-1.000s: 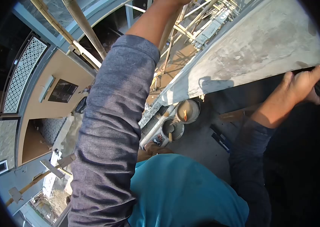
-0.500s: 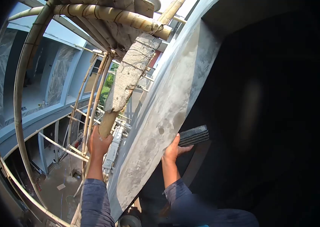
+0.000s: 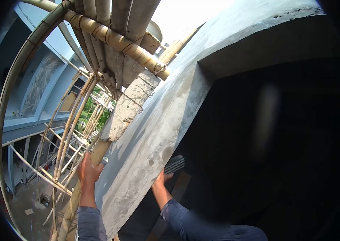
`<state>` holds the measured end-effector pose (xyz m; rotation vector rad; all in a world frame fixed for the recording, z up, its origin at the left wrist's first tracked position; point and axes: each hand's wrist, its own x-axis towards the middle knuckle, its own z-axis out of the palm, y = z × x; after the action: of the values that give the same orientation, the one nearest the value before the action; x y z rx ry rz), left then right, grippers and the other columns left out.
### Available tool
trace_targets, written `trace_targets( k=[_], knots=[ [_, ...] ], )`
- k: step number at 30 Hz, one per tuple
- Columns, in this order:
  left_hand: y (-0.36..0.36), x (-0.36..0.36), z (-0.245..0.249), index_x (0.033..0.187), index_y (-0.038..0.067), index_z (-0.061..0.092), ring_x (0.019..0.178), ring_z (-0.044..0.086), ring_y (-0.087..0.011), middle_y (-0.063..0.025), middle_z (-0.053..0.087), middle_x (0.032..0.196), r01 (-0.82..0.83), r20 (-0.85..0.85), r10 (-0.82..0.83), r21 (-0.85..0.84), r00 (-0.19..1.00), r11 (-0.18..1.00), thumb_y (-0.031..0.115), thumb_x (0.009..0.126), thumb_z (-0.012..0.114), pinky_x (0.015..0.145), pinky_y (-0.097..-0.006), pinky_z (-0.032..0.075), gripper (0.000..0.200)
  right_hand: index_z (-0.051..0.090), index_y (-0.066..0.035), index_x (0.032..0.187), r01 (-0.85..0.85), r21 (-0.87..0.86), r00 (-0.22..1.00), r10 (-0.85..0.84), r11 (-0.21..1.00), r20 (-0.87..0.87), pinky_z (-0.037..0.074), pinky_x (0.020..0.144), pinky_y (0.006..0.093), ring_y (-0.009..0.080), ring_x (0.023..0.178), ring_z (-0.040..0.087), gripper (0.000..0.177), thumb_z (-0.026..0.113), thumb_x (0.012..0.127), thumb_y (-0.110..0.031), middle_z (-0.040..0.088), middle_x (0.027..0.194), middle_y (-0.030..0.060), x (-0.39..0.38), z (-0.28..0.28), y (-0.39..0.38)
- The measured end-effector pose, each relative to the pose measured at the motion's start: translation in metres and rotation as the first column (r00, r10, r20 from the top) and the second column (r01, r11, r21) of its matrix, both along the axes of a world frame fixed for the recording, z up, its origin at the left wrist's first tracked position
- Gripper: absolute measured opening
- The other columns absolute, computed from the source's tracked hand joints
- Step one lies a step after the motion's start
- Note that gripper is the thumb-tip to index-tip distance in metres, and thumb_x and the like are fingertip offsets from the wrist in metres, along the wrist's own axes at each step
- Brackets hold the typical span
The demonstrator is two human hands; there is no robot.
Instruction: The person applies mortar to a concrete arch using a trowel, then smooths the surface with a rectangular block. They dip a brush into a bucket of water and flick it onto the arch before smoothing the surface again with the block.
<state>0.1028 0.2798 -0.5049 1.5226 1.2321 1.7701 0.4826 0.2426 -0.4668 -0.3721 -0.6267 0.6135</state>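
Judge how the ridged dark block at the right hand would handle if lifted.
The ridged block is likely stiff: it shows no sag beyond the right hand. Its grooves would probably help grip. Its straight edges suggest it wouldn't roll.

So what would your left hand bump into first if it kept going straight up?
Probably the lower end of the rough, crusted board, just above the left hand along the pole, though depth is hard to judge.

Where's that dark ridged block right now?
In the head view, the ridged block is in the right hand, just right of the grey wall's lower edge, against the dark opening.
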Motion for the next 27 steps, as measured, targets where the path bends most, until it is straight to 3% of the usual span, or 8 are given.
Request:
trace_targets(
  k=[2, 3, 5, 8, 14, 21, 26, 27],
  knots=[
    [-0.001, -0.001, 0.001, 0.107, 0.013, 0.053, 0.085, 0.065, -0.0385, -0.0155, 0.068, 0.088, 0.001, 0.005, -0.001, 0.005, 1.000, 1.000, 0.029, 0.064, 0.077, 0.074, -0.0475, 0.051, 0.052, 0.032, -0.014, 0.146, -0.084, 0.029, 0.993, 0.086, 0.996, -0.086, 0.041, 0.105, 0.0418, 0.0278, 0.123, 0.050, 0.078, 0.041, 0.090, -0.068, 0.042, 0.141, 0.0120, -0.025, 0.007, -0.013],
    [0.000, 0.000, 0.000, 0.107, 0.013, 0.053, 0.085, 0.065, -0.0385, -0.0155, 0.068, 0.088, 0.007, 0.011, -0.007, 0.009, 1.000, 1.000, 0.029, 0.064, 0.077, 0.074, -0.0475, 0.051, 0.052, 0.025, -0.017, 0.148, 0.273, -0.086, 0.962, -0.272, 0.958, 0.017, 0.043, 0.103, 0.0438, 0.0284, 0.122, 0.051, 0.072, 0.049, 0.092, -0.055, 0.040, 0.142, 0.0123, -0.052, 0.014, -0.017],
    [0.005, 0.002, -0.004, 0.107, 0.014, 0.054, 0.085, 0.065, -0.0390, -0.0156, 0.068, 0.087, -0.017, -0.011, 0.017, 0.018, 1.000, 1.000, 0.029, 0.064, 0.077, 0.074, -0.0483, 0.051, 0.052, 0.018, -0.021, 0.150, 0.605, -0.150, 0.795, -0.586, 0.782, 0.154, 0.046, 0.101, 0.0458, 0.0290, 0.120, 0.052, 0.072, 0.057, 0.093, -0.043, 0.038, 0.143, 0.0125, -0.074, 0.021, -0.025],
    [-0.002, -0.003, 0.000, 0.105, 0.013, 0.053, 0.084, 0.065, -0.0390, -0.0161, 0.068, 0.086, -0.007, 0.006, 0.007, -0.002, 1.000, 1.000, 0.029, 0.064, 0.077, 0.074, -0.0490, 0.050, 0.050, 0.004, -0.029, 0.151, 0.578, -0.166, 0.816, -0.562, 0.799, 0.134, 0.050, 0.096, 0.0485, 0.0295, 0.118, 0.054, 0.086, 0.064, 0.091, -0.018, 0.035, 0.144, 0.0133, -0.092, 0.029, -0.035],
    [-0.001, -0.002, -0.001, 0.101, 0.012, 0.055, 0.083, 0.063, -0.0411, -0.0181, 0.065, 0.085, 0.009, 0.051, -0.010, 0.016, 0.999, 1.000, 0.029, 0.061, 0.073, 0.072, -0.0496, 0.049, 0.047, 0.018, -0.018, 0.148, 0.425, -0.152, 0.905, -0.418, 0.893, 0.077, 0.042, 0.103, 0.0445, 0.0292, 0.124, 0.048, 0.074, 0.046, 0.086, -0.048, 0.036, 0.145, 0.0128, -0.093, 0.031, -0.040],
    [-0.001, -0.003, -0.002, 0.107, 0.012, 0.054, 0.078, 0.066, -0.0371, -0.0149, 0.068, 0.081, -0.022, 0.006, 0.022, 0.063, 1.000, 0.998, 0.030, 0.064, 0.076, 0.071, -0.0467, 0.051, 0.052, 0.034, -0.005, 0.145, 0.246, -0.150, 0.969, -0.243, 0.957, 0.039, 0.032, 0.111, 0.0398, 0.0289, 0.132, 0.040, 0.101, 0.026, 0.081, -0.083, 0.036, 0.148, 0.0123, -0.091, 0.032, -0.042],
    [-0.002, -0.004, -0.001, 0.105, 0.013, 0.054, 0.077, 0.066, -0.0364, -0.0144, 0.067, 0.079, -0.034, 0.023, 0.032, 0.075, 0.999, 0.997, 0.028, 0.064, 0.077, 0.070, -0.0460, 0.051, 0.050, 0.025, -0.015, 0.149, 0.507, -0.150, 0.854, -0.472, 0.849, 0.219, 0.041, 0.104, 0.0417, 0.0269, 0.126, 0.047, 0.075, 0.033, 0.094, -0.065, 0.040, 0.142, 0.0112, -0.013, 0.005, -0.013],
    [0.000, -0.002, -0.001, 0.105, 0.013, 0.054, 0.077, 0.066, -0.0364, -0.0144, 0.067, 0.079, -0.026, 0.022, 0.025, 0.071, 0.999, 0.997, 0.028, 0.064, 0.077, 0.070, -0.0460, 0.051, 0.050, 0.021, -0.018, 0.149, 0.279, -0.058, 0.953, -0.269, 0.959, 0.142, 0.042, 0.103, 0.0416, 0.0265, 0.125, 0.049, 0.070, 0.034, 0.096, -0.060, 0.041, 0.140, 0.0111, 0.018, -0.003, -0.006]
  ],
)
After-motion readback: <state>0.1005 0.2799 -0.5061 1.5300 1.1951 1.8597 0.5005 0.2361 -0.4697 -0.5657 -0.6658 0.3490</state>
